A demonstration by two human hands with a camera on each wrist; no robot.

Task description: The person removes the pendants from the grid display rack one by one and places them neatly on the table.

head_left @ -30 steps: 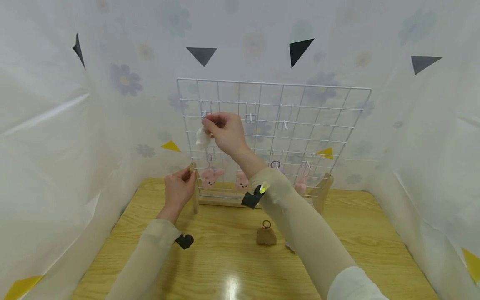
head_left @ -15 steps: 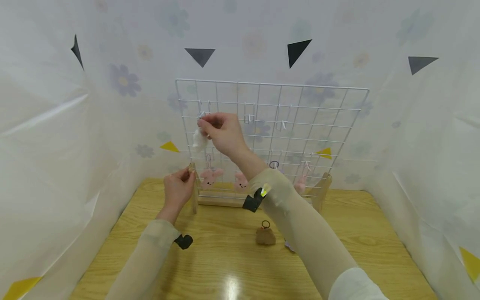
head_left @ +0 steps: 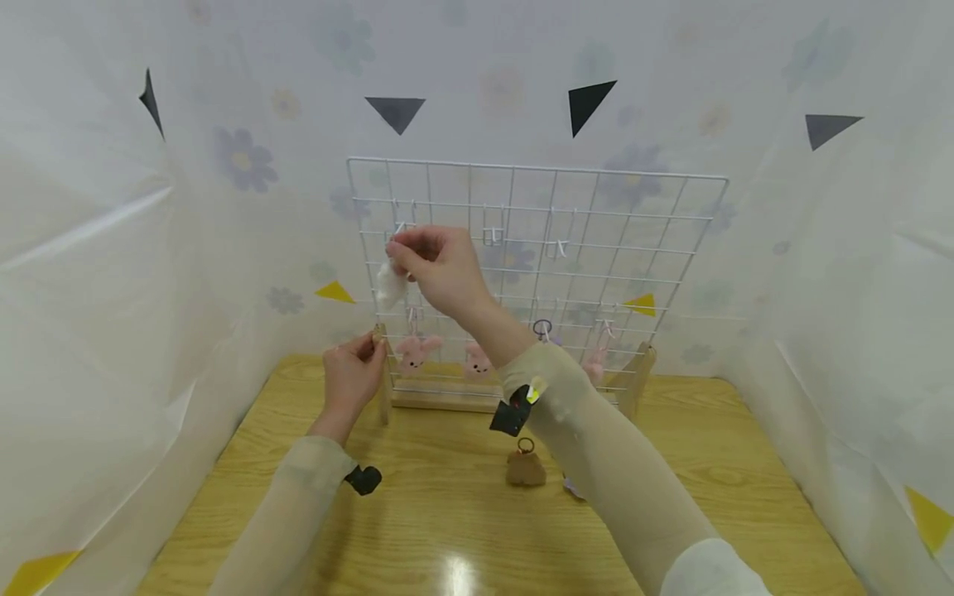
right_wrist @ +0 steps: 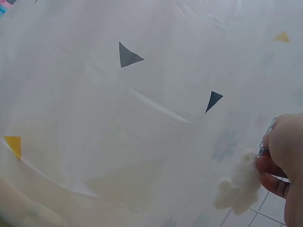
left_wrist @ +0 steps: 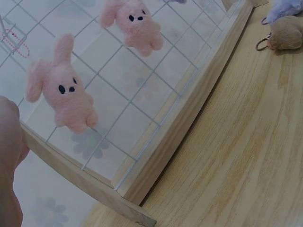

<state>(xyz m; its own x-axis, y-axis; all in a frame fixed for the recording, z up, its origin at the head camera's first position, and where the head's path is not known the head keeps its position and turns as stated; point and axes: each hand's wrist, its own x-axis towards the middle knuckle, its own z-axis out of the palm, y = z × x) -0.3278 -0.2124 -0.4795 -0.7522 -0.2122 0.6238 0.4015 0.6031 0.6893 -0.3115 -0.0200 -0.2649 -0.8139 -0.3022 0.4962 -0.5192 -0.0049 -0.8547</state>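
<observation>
My right hand (head_left: 447,269) pinches the metal chain (right_wrist: 262,147) of a white plush keychain (head_left: 391,285) in front of the wire grid's upper-left hook (head_left: 400,228). In the right wrist view the white plush (right_wrist: 240,184) hangs below the curled fingers; the head view does not show whether its chain loops over the hook. My left hand (head_left: 352,374) grips the top of the stand's left wooden leg (head_left: 385,385). Close to it, a pink rabbit plush (left_wrist: 66,94) hangs on the grid, with a second pink rabbit plush (left_wrist: 137,26) to its right.
Bare hooks (head_left: 493,235) hang along the white wire grid's (head_left: 633,217) upper row. A purple-ringed charm (head_left: 544,329) and another pink plush (head_left: 596,362) hang lower right. On the wooden table (head_left: 447,530) lie a brown plush keychain (head_left: 526,469) and a partly hidden lilac plush (left_wrist: 286,12).
My right hand has shifted slightly left and down with the white plush keychain, relative to the hook. The left hand keeps its hold on the wooden leg.
</observation>
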